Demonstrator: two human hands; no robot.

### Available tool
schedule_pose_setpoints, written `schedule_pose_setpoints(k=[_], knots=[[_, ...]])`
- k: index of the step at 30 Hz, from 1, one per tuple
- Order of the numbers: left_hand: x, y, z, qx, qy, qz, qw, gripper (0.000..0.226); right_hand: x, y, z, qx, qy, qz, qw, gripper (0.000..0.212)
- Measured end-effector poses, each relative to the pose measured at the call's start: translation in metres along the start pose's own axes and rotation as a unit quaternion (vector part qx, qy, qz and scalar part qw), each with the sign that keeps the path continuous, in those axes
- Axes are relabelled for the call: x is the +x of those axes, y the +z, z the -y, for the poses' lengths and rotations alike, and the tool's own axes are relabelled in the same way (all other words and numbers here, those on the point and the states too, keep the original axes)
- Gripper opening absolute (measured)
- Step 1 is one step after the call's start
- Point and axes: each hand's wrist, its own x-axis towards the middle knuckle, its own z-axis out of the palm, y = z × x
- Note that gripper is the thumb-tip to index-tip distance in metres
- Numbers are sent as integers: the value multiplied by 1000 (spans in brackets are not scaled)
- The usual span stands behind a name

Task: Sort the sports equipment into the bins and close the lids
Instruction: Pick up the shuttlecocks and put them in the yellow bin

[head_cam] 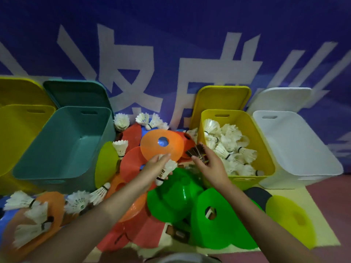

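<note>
My left hand (154, 168) holds a white shuttlecock (166, 170) above the pile of flat disc cones. My right hand (210, 164) pinches a dark, blurred bundle (196, 151) just left of the yellow bin (266, 149), which holds several shuttlecocks (228, 147). An orange cone (161, 145) lies just beyond both hands. Green cones (182, 194) lie under my right forearm. Red cones (131, 164) and loose shuttlecocks (121, 121) are spread across the middle. The teal bin (62, 141) at the left stands open with nothing inside.
A white bin (296, 147) sits at the far right, another yellow bin (17, 133) at the far left. Lids lean upright against the blue banner wall behind the bins. More shuttlecocks and an orange cone (47, 211) lie at the lower left; a yellow-green cone (292, 221) lies at the lower right.
</note>
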Motion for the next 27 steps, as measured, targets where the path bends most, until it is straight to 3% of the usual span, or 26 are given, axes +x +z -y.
schedule_pose_setpoints(k=[3, 7, 11, 13, 15, 21, 27], knots=[[20, 35, -24, 32, 19, 12, 999, 34, 14, -46, -27, -37, 30, -64, 997, 54], [31, 86, -54, 57, 22, 55, 997, 29, 27, -103, -69, -102, 109, -83, 985, 65], [46, 123, -66, 36, 19, 93, 995, 90, 34, -131, -99, -125, 129, -47, 983, 62], [54, 134, -67, 44, 10, 91, 995, 101, 39, -132, -109, -141, 112, -15, 984, 59], [62, 144, -66, 54, 6, 77, 996, 97, 45, -133, -114, -158, 101, 19, 982, 56], [71, 162, -66, 111, 52, 41, 992, 50, 56, -139, -129, -234, 13, 141, 962, 42], [84, 177, -58, 289, 118, -46, 949, 69, 58, -151, -147, -308, -33, 200, 930, 44]])
